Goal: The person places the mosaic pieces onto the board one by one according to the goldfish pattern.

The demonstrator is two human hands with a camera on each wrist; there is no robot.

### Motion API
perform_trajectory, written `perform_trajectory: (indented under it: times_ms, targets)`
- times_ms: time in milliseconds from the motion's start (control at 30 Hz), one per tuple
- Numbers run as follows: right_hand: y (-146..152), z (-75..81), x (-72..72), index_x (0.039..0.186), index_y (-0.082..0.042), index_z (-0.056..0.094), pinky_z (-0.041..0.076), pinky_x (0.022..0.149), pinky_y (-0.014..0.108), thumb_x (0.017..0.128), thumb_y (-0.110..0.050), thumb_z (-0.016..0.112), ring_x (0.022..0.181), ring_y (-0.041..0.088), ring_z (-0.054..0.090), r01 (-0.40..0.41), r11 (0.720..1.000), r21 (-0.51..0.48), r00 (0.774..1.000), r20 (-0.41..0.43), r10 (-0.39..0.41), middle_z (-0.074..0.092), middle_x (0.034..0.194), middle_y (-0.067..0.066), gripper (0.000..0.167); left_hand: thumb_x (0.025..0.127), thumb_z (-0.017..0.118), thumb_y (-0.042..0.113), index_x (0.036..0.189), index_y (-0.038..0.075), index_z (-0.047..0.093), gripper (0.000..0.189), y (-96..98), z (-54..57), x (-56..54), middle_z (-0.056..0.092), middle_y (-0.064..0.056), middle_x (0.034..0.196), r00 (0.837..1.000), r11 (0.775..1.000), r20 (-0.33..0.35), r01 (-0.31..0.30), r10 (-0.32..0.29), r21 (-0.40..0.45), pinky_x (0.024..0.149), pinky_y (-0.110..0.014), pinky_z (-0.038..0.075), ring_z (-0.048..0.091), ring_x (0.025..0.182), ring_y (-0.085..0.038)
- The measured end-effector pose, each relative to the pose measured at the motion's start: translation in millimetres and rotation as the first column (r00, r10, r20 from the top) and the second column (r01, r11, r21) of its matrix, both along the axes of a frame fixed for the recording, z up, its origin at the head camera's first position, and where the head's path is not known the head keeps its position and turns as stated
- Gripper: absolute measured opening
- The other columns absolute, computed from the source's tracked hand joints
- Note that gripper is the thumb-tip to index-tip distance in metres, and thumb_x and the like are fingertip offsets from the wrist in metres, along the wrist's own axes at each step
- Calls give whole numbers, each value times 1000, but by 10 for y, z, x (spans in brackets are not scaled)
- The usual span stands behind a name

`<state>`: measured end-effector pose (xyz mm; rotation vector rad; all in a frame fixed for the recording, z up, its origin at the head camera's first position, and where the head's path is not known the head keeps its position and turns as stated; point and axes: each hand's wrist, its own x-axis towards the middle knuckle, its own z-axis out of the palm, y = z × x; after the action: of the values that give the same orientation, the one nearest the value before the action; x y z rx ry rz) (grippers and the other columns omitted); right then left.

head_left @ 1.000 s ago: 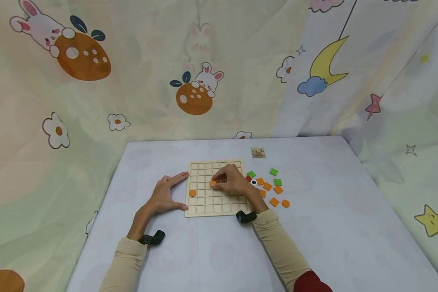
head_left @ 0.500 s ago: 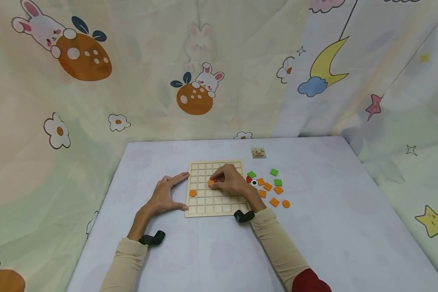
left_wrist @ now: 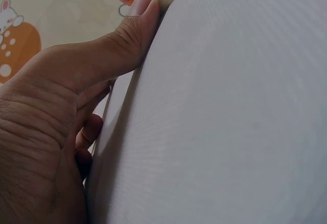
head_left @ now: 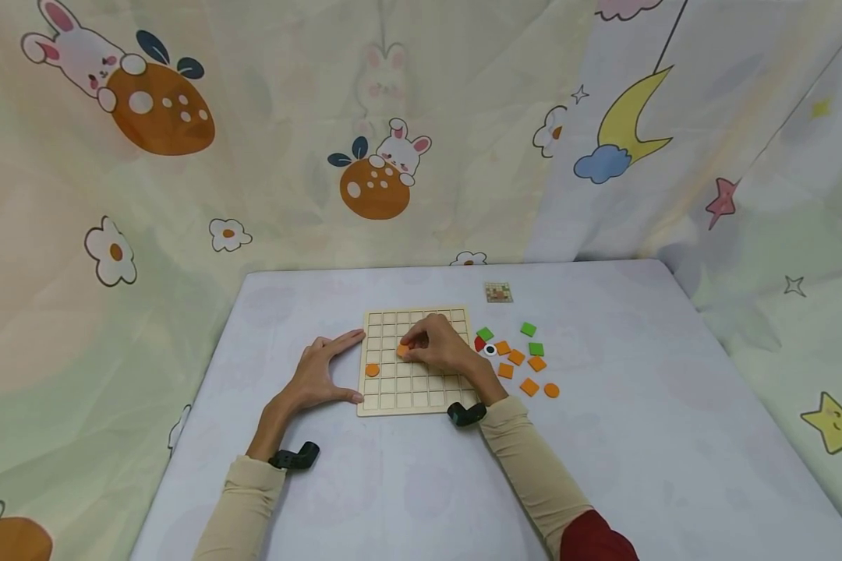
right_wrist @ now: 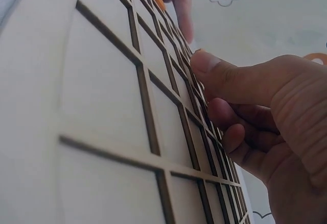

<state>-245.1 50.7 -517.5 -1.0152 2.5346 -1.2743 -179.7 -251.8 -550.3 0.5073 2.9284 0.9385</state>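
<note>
A pale wooden grid board [head_left: 414, 401] lies on the white table. My right hand [head_left: 440, 344] reaches over its middle and pinches an orange round piece [head_left: 402, 351] between thumb and fingertips, close over the cells. In the right wrist view the thumb mostly hides that piece. Along the board's left side is my left hand [head_left: 316, 376], thumb and fingers spread, with fingertips at the edge near two corners. A second orange round piece [head_left: 372, 370] sits in a cell in the left column. The left wrist view shows the left thumb [left_wrist: 140, 25] against the board's edge.
Right of the board lie loose pieces: several orange squares [head_left: 529, 387], an orange disc [head_left: 551, 390], green squares [head_left: 536, 349], a red piece [head_left: 479, 344] and a white ringed disc [head_left: 490, 351]. A small patterned card [head_left: 498, 292] lies behind them.
My right hand has shifted slightly left over the board, still pinching the orange round piece. The left hand stays at the board's edge.
</note>
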Motion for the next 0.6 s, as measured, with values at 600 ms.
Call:
perform_trajectory:
  times_ms: [600]
  targets:
    - [-117,-22,-50,107,-3,86,54,72,22,89,-9,91,78,9,65,-1,1000,-11,1000,3,1,82,96,6,20,60,104,61,168,32,46,126,-1,-12,-3,45,6,175,1000,1000,8,4,-4,6,98,-46,35,47,112,-20]
